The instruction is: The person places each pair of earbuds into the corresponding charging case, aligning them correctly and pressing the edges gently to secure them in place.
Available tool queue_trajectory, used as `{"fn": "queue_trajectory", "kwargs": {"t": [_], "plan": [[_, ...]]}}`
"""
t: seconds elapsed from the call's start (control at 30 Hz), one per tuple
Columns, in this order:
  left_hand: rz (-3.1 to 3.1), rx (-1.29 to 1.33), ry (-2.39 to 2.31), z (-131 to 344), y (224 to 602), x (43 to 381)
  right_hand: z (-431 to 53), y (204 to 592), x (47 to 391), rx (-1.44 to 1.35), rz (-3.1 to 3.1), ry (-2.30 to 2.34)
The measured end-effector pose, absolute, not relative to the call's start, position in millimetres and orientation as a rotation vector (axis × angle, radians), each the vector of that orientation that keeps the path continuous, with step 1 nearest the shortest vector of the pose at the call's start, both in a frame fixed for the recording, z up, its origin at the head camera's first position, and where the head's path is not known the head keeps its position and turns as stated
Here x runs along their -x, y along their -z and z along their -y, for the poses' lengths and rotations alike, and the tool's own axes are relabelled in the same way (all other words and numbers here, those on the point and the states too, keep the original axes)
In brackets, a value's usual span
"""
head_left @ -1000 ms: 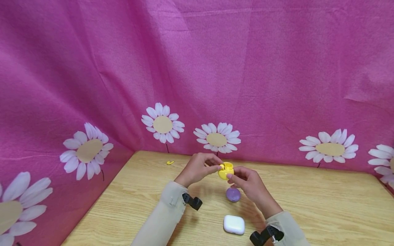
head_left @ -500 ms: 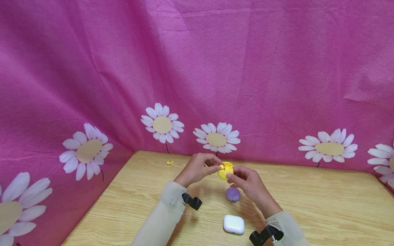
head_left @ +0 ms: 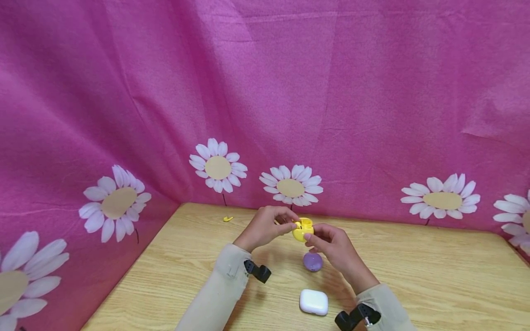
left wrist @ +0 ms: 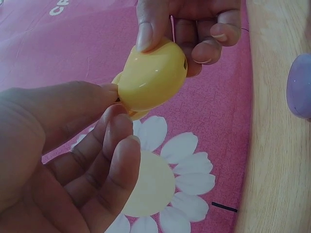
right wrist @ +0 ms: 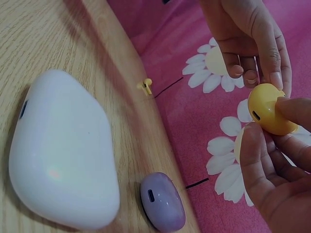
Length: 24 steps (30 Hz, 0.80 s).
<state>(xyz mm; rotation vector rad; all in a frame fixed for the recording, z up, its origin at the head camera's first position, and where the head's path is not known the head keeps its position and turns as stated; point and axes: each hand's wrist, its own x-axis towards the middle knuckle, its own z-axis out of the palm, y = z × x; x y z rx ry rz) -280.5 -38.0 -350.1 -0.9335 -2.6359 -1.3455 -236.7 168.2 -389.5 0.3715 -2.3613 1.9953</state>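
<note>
My right hand (head_left: 337, 248) grips a yellow earbud charging case (head_left: 302, 236) above the table, thumb on its near side. The case's lid is raised in the head view. At the case's left side, the thumb and forefinger of my left hand (head_left: 265, 226) pinch a yellow earbud (head_left: 298, 225), mostly hidden by the fingertips and sitting at the opening. How deep it sits cannot be told. The right wrist view shows the case's rounded underside (right wrist: 266, 104) with a dark port. A second yellow earbud (head_left: 228, 219) lies on the table at the far left.
Below my hands a purple rounded case (head_left: 313, 262) rests on the wooden table (head_left: 434, 276). Nearer to me lies a white earbud case (head_left: 313, 302). A pink cloth (head_left: 352, 105) with daisies hangs behind the table and along its left side.
Hardly anything differs. Both hands keep their hold on the case and the earbud, and the whole view has shifted very slightly.
</note>
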Motion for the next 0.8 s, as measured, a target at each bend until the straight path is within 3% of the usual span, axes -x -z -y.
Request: {"fn": "queue_trajectory", "kwargs": {"t": [0.8], "plan": [[2.594, 0.937, 1.379, 46.3, 346.0, 282.2, -166.5, 387.2, 233.8, -0.362, 2.362, -1.99]]}}
